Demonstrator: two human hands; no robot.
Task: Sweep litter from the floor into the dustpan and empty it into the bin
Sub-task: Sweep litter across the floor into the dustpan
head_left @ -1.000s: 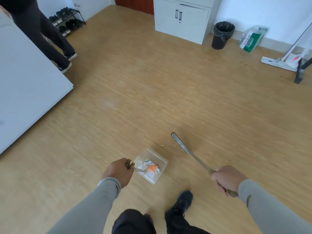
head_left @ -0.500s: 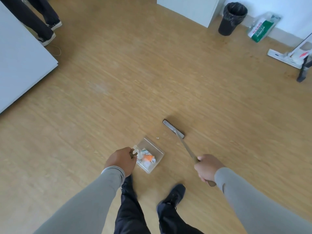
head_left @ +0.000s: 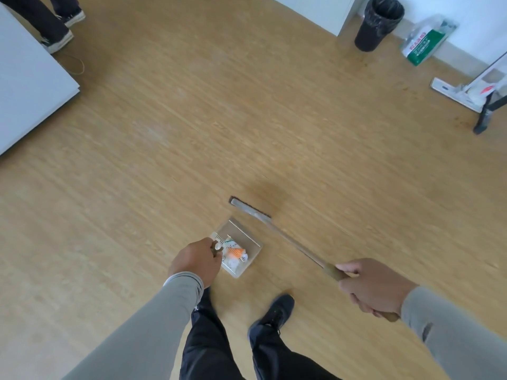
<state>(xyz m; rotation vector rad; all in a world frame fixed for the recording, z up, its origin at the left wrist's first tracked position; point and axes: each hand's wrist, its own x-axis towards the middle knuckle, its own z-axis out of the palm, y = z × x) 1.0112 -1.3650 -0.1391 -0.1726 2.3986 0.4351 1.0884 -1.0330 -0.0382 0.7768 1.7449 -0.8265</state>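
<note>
Nearest the camera, two grey-sleeved arms reach forward over dark trousers and a black shoe planted on the wooden floor. The left hand is curled, its fingers closed round the brown handle end of a clear dustpan, which sits low just ahead of the feet with its open mouth facing away from the person. Inside the pan lies the litter: crumpled white paper and an orange scrap, gathered toward the handle side. The right hand grips the wooden handle of the broom, fingers wrapped round it, with the butt end sticking out behind the palm. The shaft runs forward and to the left, and the narrow broom head rests on or just above the floor beyond the dustpan's mouth, close to it but apart; whether it touches the boards cannot be told. Farther off on the left is the corner of a large white surface, and past it another person's legs and shoes. At the far right a flat mop lies on the floor. Against the far wall stands the black bin, lined with a dark bag, beside a white cabinet, with a green-and-white bag to its right.
</note>
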